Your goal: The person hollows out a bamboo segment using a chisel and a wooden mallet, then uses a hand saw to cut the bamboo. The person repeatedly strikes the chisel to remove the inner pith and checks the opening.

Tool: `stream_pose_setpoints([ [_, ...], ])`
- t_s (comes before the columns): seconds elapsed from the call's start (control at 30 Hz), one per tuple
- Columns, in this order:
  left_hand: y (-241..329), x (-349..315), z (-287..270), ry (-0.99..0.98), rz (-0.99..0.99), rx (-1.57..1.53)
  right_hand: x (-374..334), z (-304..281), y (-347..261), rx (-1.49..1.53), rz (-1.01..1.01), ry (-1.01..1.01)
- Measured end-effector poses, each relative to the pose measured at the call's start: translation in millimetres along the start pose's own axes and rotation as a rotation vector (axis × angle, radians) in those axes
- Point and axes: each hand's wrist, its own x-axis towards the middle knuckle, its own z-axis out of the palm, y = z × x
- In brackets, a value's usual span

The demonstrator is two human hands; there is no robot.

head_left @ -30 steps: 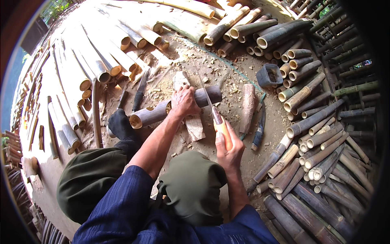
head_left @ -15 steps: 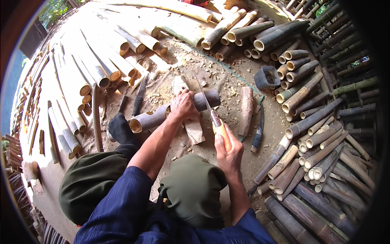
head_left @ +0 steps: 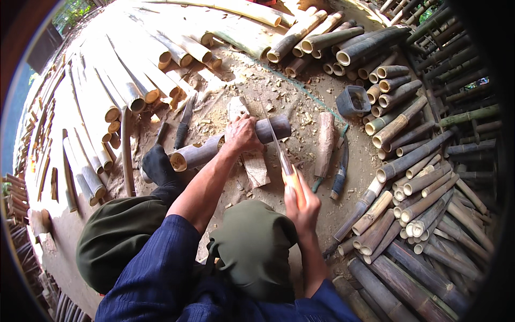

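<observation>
A dark bamboo piece (head_left: 199,152) with openings cut into its side lies across a pale wooden block (head_left: 255,169) on the ground. My left hand (head_left: 242,134) is wrapped over the bamboo above the block and presses on it. In my right hand (head_left: 302,203) is the orange-and-white handle of a handsaw (head_left: 278,146). The saw's thin blade crosses the bamboo near its right end, right of my left hand. My sock-covered foot (head_left: 159,165) is by the bamboo's left end.
A sheathless knife (head_left: 185,122) with a dark handle lies beyond the foot; another blade (head_left: 340,170) lies right of a rounded wooden mallet-like piece (head_left: 324,142). A dark plastic tub (head_left: 353,102) stands before stacked bamboo (head_left: 399,137). Long poles (head_left: 80,166) fill the left. Chips litter the dirt.
My right hand has drawn the saw slightly back toward me and to the right. My left hand stays on the bamboo, which has hardly moved.
</observation>
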Motion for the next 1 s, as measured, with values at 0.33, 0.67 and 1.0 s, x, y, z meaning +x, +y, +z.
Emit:
stream_pose_setpoints([
  [0.33, 8.1, 5.6, 1.9, 0.036, 0.037, 0.005, -12.6, -13.4, 7.8, -0.050, 0.024, -0.015],
  [0.67, 6.0, 2.7, -1.9, -0.032, 0.008, -0.026, -127.0, -73.4, -24.1, -0.104, 0.148, -0.021],
  [1.0, -8.5, 0.9, -2.6, -0.004, 0.015, -0.046, -52.3, -28.1, -0.1, -0.101, -0.048, -0.033],
])
